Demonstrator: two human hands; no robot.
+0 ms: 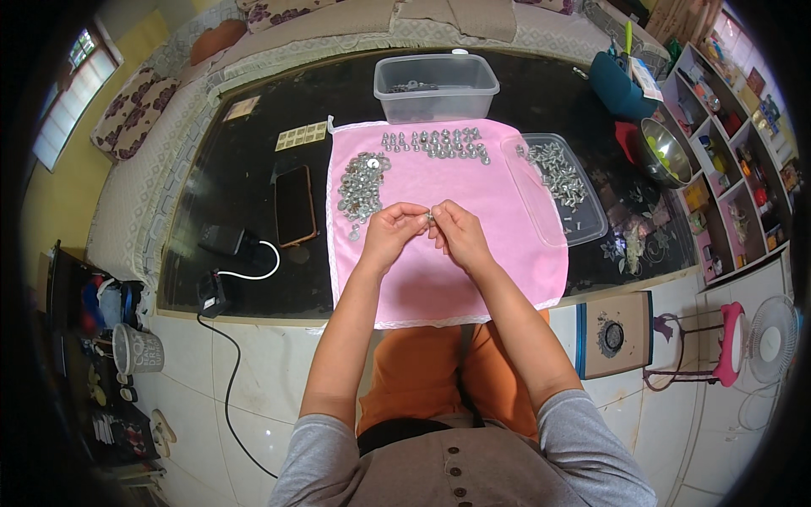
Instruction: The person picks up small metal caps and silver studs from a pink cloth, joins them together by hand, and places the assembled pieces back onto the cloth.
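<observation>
Above the middle of the pink cloth (448, 279), my left hand (394, 232) and my right hand (460, 234) meet fingertip to fingertip. Both are closed in a pinch round a small silver metal piece (431, 216), which looks like a screw; fingers cover most of it. Just beyond my left hand lies a pile of flat silver washers (361, 184). Rows of screws standing head-down on washers (439, 144) fill the cloth's far side. To the right of my right hand, a clear plastic lid or tray (597, 228) holds many loose silver screws (560, 176).
A clear plastic tub (436, 97) with some metal pieces stands at the far edge. A phone (295, 207), a charger with a white cable (272, 262) and a yellowish card (302, 136) lie left. A steel bowl (665, 154) and teal container (623, 84) stand right.
</observation>
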